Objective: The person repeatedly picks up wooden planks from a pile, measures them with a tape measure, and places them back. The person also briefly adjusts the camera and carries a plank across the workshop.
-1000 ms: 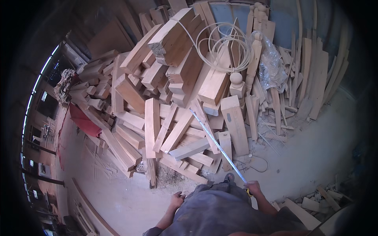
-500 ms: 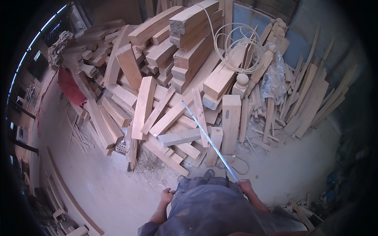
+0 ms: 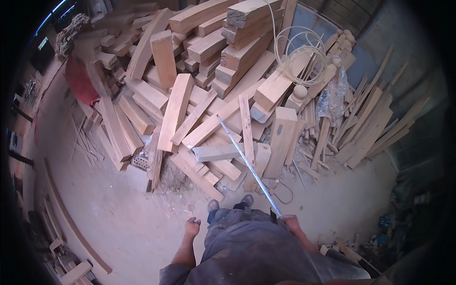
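Observation:
My right hand (image 3: pixel 290 223), at my right hip, is closed around the near end of a tape measure (image 3: pixel 251 168). Its white-blue blade slants up and to the left, its far tip above the piled timber. My left hand (image 3: pixel 192 227) hangs left of my waist with the fingers curled in; nothing shows in it. Beyond the blade lie a grey-faced beam (image 3: pixel 216 153), a narrow board (image 3: pixel 246 126) and an upright squared post (image 3: pixel 281 142). The tape's case is hidden by my right hand.
A large heap of beams (image 3: pixel 175 111) fills the space ahead, with thick stacked timbers (image 3: pixel 251 42) behind. Coiled pale hose (image 3: pixel 304 59) lies on top. Thin offcuts (image 3: pixel 370 126) lean at the right. A red cloth (image 3: pixel 81 81) and a long curved strip (image 3: pixel 71 216) are at the left.
The view has shifted, and my feet show more. My left hand has moved left, away from my body. The tape stays extended from my right hand.

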A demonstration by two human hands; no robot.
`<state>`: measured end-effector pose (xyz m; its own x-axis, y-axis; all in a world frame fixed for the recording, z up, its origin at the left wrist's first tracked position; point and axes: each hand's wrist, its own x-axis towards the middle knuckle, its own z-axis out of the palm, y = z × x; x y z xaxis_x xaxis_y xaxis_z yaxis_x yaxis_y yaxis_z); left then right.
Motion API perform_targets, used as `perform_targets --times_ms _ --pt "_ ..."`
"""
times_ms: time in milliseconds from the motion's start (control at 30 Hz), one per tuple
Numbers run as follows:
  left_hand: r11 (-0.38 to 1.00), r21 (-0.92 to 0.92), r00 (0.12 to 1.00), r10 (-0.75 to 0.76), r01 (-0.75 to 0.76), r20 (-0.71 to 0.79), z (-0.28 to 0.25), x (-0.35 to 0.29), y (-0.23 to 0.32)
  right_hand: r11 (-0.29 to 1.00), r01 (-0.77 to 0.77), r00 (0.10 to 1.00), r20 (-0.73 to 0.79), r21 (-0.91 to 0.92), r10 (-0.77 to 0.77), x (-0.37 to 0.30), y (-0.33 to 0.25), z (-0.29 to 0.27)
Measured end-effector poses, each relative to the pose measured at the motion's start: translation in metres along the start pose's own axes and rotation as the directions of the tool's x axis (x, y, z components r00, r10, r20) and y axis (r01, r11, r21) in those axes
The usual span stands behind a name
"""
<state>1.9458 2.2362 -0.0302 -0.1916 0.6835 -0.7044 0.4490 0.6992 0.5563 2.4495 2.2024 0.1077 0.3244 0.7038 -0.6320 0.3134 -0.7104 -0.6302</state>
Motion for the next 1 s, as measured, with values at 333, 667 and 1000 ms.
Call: perform_targets --times_ms 333,667,1000 --pt "0.949 -0.244 0.98 -0.191 0.199 0.057 -0.029 -0.001 -0.027 0.958 -0.199 0.976 -0.047 0.209 0.213 -0.044 0.002 0.039" --pt "0.997 -0.059 0.999 -0.042 0.042 0.003 -0.03 0.041 -0.074 0.929 -0.188 0.97 -0.09 0.318 0.227 -0.084 -0.001 0.061" --pt "0.995 -0.076 0.998 -0.06 0.061 0.008 -0.055 0.033 -0.06 0.942 -0.145 0.98 -0.085 0.303 0.178 -0.085 -0.004 0.069"
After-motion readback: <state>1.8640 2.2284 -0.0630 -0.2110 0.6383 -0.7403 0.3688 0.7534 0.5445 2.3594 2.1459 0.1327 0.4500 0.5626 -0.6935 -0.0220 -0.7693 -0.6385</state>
